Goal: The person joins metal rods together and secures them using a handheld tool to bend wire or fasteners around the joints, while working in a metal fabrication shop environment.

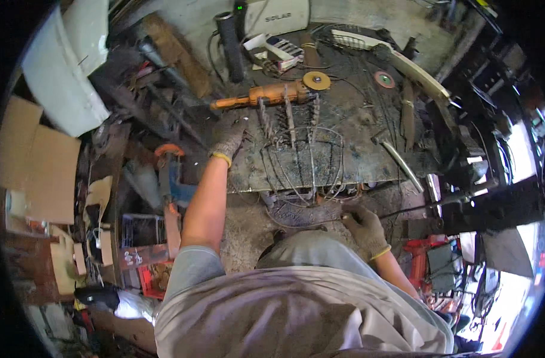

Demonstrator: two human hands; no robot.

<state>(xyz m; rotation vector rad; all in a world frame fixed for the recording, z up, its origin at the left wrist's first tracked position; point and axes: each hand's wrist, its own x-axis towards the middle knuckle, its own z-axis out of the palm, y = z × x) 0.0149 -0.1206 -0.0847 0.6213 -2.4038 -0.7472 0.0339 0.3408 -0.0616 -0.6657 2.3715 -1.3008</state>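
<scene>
Gloved right hand fingers pinch a thin rod; left hand fingers lie spread just below the orange grinder.

Gloved hands at a cluttered metal tabletop.
Left hand pressing beside wire frame; right hand gripping thin rod; orange grinder beyond.

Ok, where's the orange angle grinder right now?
In the head view, the orange angle grinder lies at the far left of the metal worktable, just beyond the gloved left hand, its disc toward the wire frame.
</scene>
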